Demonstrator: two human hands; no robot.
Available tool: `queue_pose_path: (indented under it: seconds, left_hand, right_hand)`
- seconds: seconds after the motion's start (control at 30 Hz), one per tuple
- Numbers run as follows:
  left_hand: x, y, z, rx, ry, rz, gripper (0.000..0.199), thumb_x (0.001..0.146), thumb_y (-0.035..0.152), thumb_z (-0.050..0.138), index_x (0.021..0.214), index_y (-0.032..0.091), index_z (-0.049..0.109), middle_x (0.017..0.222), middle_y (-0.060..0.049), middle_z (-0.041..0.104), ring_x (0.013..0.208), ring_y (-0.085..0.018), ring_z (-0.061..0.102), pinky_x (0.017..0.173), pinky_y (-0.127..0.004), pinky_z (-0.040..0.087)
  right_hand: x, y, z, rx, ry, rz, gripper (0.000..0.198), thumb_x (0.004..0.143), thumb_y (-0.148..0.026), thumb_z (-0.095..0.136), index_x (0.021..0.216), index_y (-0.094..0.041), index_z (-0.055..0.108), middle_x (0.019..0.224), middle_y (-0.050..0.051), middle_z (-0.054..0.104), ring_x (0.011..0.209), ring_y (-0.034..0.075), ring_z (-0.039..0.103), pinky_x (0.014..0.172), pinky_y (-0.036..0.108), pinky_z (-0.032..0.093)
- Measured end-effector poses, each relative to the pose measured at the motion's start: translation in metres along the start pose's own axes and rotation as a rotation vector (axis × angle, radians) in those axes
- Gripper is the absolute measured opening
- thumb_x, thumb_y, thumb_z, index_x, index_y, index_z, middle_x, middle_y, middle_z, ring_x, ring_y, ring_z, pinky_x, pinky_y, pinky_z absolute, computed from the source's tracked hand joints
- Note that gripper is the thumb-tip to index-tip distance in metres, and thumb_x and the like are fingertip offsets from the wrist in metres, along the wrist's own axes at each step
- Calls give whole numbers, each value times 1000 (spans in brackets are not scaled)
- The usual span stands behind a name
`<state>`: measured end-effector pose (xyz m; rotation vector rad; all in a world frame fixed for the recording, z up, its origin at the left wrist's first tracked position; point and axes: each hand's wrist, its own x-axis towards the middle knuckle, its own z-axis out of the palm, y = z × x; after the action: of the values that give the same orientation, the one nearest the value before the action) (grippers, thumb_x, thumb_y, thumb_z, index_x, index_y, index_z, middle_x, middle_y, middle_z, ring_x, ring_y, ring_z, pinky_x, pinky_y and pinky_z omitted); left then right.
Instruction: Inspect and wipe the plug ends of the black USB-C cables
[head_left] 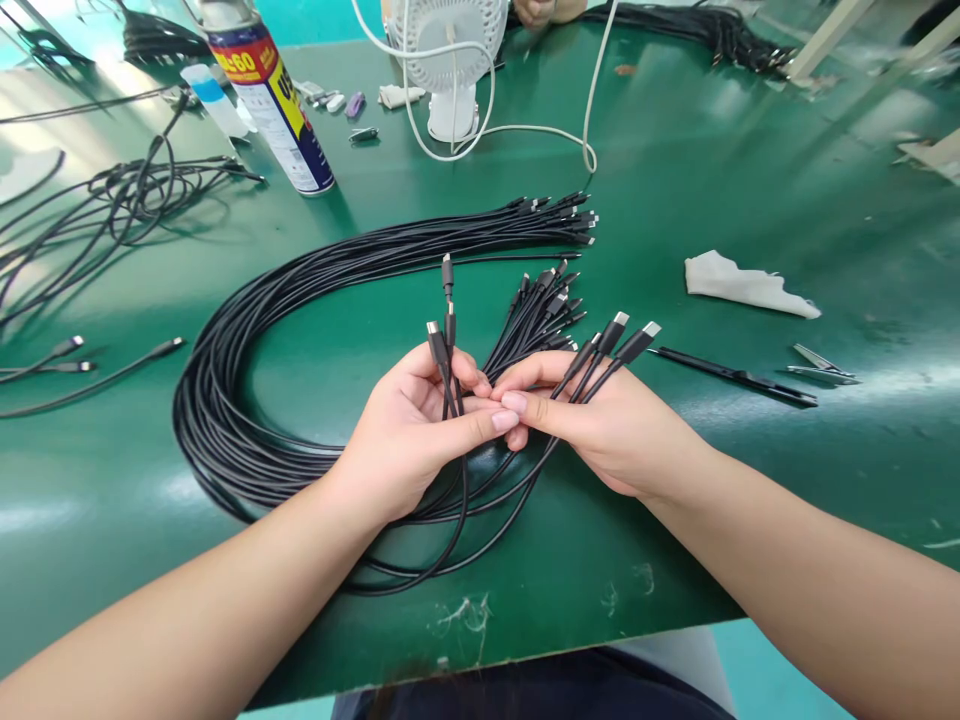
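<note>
From where I stand, the left hand (401, 430) has a few cables (438, 345) caught between its fingers, and the right hand (615, 430) grips several more; their thumbs and fingertips meet in the middle. The plugs (637, 343) splay up at twelve on the left and one on the right, probably so each end stays separate and easy to see. The bundle (217, 370) curves from nine round to twelve, its ends gathered, likely to prevent tangles. Tweezers (735, 377) lie towards three, I suppose for easy reach.

Just past the knuckles, the right hand covers part of a second cluster (540, 310) of ends. I can't tell whether anything tiny sits between the fingertips, nor trace the held cables back. At eleven the can (281, 120) loses its top to the frame edge; at twelve, beyond the fan (454, 105), someone else's hand (536, 10) is cut off too.
</note>
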<state>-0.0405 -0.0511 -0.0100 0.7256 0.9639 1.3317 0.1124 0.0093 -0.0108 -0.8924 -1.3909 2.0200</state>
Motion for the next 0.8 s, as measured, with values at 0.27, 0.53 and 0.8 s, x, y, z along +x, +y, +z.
queue_pose_path:
  seconds: [0.27, 0.53, 0.8]
  left_hand:
    - [-1, 1, 0, 45, 6, -12, 40, 59, 11, 89, 76, 18, 53, 69, 6, 63, 58, -13, 69, 61, -25, 59]
    - [-4, 2, -2, 85, -50, 27, 32, 62, 6, 86, 76, 18, 60, 70, 5, 60, 65, -8, 60, 64, -19, 55]
    - [-5, 3, -1, -18, -163, 3, 35, 58, -3, 84, 76, 18, 62, 73, 5, 60, 69, -7, 59, 68, -17, 54]
  right_hand:
    - [-2, 1, 1, 8, 7, 25, 16, 70, -25, 81, 75, -16, 70, 67, 0, 69, 55, 11, 63, 59, 27, 56]
    - [-3, 2, -2, 140, -99, 96, 22, 68, -21, 84, 78, -17, 65, 82, 1, 70, 75, 12, 66, 73, 26, 54]
    - [-4, 2, -4, 314, -256, 142, 21, 72, -14, 81, 72, -16, 60, 78, -3, 65, 73, 8, 63, 70, 20, 51]
